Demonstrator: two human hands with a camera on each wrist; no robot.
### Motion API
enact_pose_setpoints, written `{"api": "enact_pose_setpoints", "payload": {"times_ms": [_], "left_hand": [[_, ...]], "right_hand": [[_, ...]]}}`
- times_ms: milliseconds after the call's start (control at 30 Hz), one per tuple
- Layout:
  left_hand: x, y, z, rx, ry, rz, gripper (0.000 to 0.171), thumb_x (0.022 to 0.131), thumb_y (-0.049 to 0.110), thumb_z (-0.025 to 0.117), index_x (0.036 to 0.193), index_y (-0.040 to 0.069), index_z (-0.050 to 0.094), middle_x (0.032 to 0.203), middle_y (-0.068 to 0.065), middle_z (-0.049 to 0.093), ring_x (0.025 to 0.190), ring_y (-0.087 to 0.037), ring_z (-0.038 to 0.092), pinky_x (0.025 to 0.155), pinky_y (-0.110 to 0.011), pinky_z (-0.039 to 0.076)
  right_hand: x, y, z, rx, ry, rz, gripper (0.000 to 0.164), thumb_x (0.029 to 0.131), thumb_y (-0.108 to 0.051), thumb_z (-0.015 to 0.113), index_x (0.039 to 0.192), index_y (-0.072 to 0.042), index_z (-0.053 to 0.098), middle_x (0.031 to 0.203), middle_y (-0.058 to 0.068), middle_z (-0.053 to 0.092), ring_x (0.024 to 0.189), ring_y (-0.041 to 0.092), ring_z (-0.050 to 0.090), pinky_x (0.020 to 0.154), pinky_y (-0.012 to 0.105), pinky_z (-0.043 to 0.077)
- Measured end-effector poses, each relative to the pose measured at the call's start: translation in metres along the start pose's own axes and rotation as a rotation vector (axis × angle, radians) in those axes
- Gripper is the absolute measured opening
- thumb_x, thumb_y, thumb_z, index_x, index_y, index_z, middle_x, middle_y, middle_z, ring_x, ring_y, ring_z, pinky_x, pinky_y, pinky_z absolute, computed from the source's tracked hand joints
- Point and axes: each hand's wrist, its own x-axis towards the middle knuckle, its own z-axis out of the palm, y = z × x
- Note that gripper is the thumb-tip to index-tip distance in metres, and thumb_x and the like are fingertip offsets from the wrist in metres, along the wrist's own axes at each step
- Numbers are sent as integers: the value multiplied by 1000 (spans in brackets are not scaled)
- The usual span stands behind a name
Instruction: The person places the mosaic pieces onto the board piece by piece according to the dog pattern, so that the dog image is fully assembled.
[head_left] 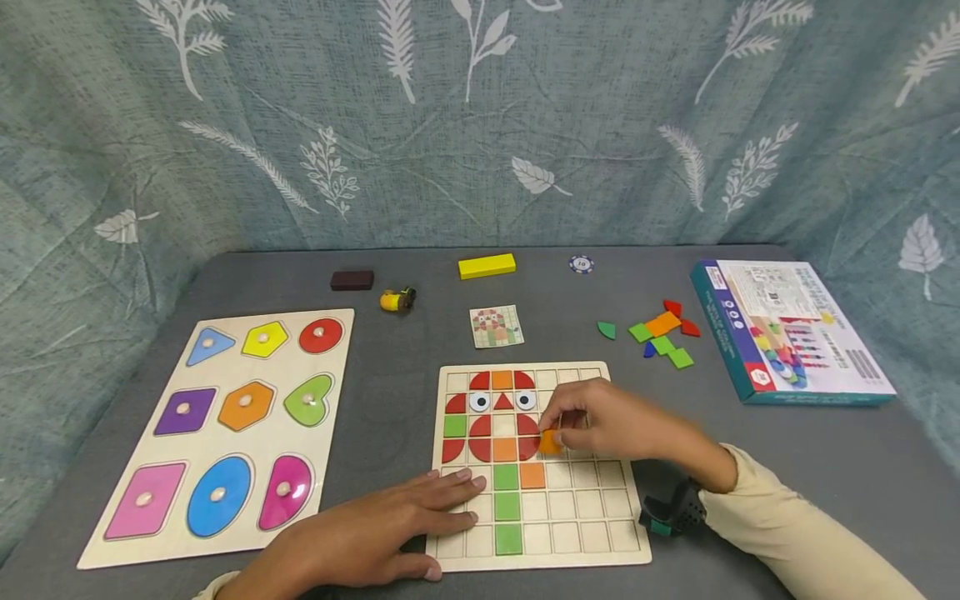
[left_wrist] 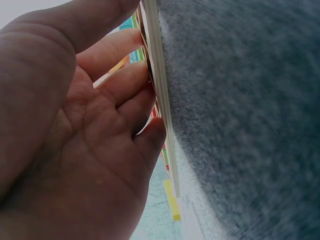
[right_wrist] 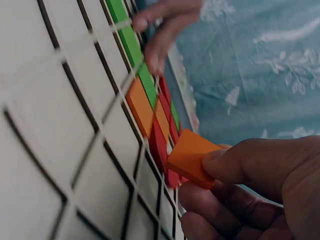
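A: What is there, from the biggest down?

B: One leafy cloth point(head_left: 607, 108) hangs behind one grey table point(head_left: 390, 400). One shape board point(head_left: 176, 448) has nine shapes, each with a knob. One grid board point(head_left: 592, 504) has four green squares, three orange squares and two round eyes in it, with red bits around them. One box point(head_left: 798, 333) lies over on the right

A: How many hands?

B: Two. The left hand point(head_left: 393, 521) rests on the near left part of the grid board, its fingers loose and straight. The right hand point(head_left: 600, 419) is over the grid board, pinching

A: And the little things?

B: One yellow block point(head_left: 487, 267), one picture card point(head_left: 496, 327), one dark block point(head_left: 352, 280), one yellow toy point(head_left: 396, 300) and one chip point(head_left: 581, 264). The loose bits by the box are four green point(head_left: 663, 346), two red point(head_left: 690, 328), one blue point(head_left: 649, 351) and some orange

A: What is in the pinch?

B: One orange tile point(head_left: 551, 442). It is between the thumb and fingers, tilted, and most of it pokes out past the tips, just beside a red bit. Nobody can tell if it touches the grid board
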Motion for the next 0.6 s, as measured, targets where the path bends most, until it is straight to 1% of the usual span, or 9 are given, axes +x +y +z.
{"api": "enact_pose_setpoints", "payload": {"times_ms": [167, 333, 500, 600], "left_hand": [[0, -1, 0, 11, 4, 13, 56, 92, 29, 69, 144, 19, 50, 155, 3, 32, 143, -19, 27, 112, -42, 28], [-1, -1, -1, 1, 3, 8, 56, 92, 29, 69, 144, 19, 50, 155, 4, 33, 143, -18, 26, 112, -41, 28], [0, 0, -1, 7, 11, 15, 56, 91, 29, 69, 143, 18, 51, 155, 3, 33, 143, -18, 27, 112, -40, 27], [0, 0, 0, 10, 17, 19, 56, 92, 29, 69, 143, 18, 51, 155, 3, 33, 143, -19, 27, 112, -41, 27]], "right_hand": [[1, -10, 13, 44, -67, 12, 18, 88, 3, 66, 98, -9, 73, 94, -9, 66, 77, 7, 58, 70, 25, 53], [1, -17, 23, 34, -129, 13, 18, 86, 3, 67, 98, -10, 74, 91, -11, 64, 77, 4, 58, 69, 23, 53], [0, -23, 31, -3, -198, -39, 17, 86, 3, 68, 95, -10, 73, 88, -12, 62, 75, -1, 55, 68, 19, 51], [-1, -25, 35, -36, -210, -69, 17, 85, 4, 68, 95, -9, 73, 86, -12, 61, 74, -2, 54, 68, 17, 50]]}}
